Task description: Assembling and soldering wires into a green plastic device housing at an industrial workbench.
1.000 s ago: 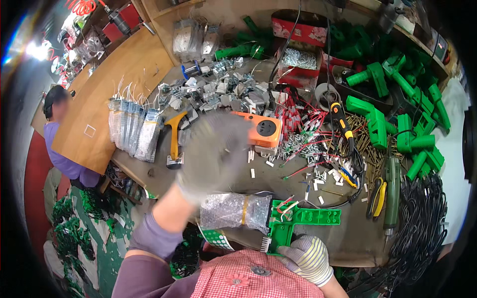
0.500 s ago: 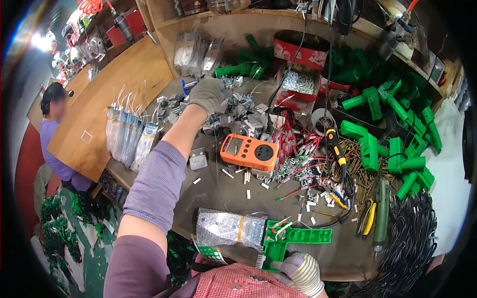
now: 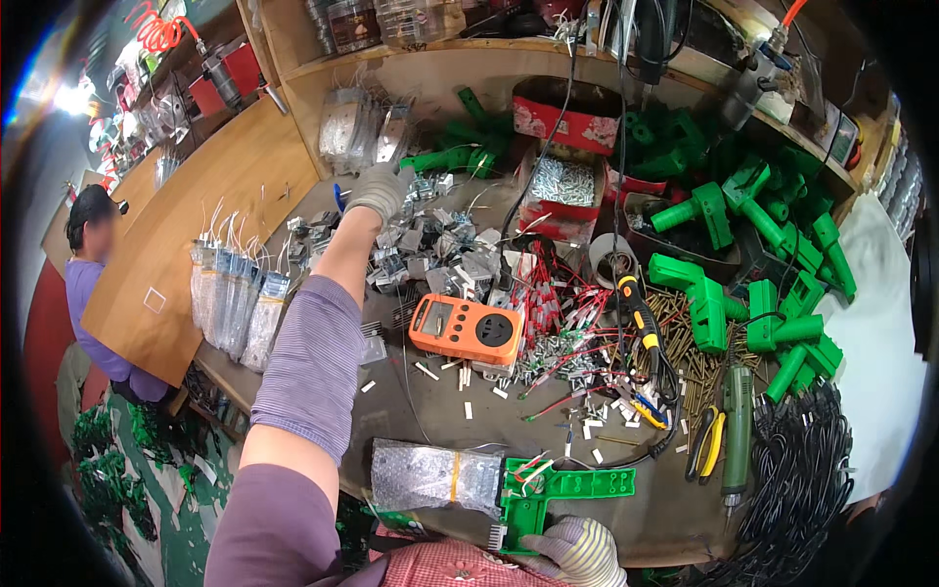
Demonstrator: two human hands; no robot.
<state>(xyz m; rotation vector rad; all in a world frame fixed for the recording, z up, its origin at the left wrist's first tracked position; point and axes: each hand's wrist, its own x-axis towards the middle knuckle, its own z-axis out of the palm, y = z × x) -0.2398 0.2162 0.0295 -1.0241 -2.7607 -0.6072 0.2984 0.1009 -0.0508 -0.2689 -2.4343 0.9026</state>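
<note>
My gloved left hand point(image 3: 380, 192) reaches far across the bench, over a heap of small grey metal parts point(image 3: 416, 245). Its fingertips sit at the heap's back edge, and what they hold, if anything, is hidden. Near its wrist side lies a blue spool point(image 3: 339, 199), partly seen. At the front edge, my right hand point(image 3: 579, 554), in a striped glove, is closed on the lower end of a green plastic gun-shaped housing half point(image 3: 526, 511). Red and white wires lie in that housing. Against its left side rests a clear-wrapped silvery tube point(image 3: 416, 474) with a yellow band.
An orange meter point(image 3: 468, 331) stands mid-bench. Beyond it are red-leaded parts, a red bin of screws point(image 3: 565, 184) and more green housings point(image 3: 696, 293). Pliers point(image 3: 706, 445), a green electric screwdriver point(image 3: 737, 430) and black cords point(image 3: 797, 470) lie right. Another person point(image 3: 98, 284) sits at left.
The whole view has shifted, so the bench things appear lower and farther left. My left hand has moved slightly farther into the back of the heap. My right hand keeps its hold on the green housing.
</note>
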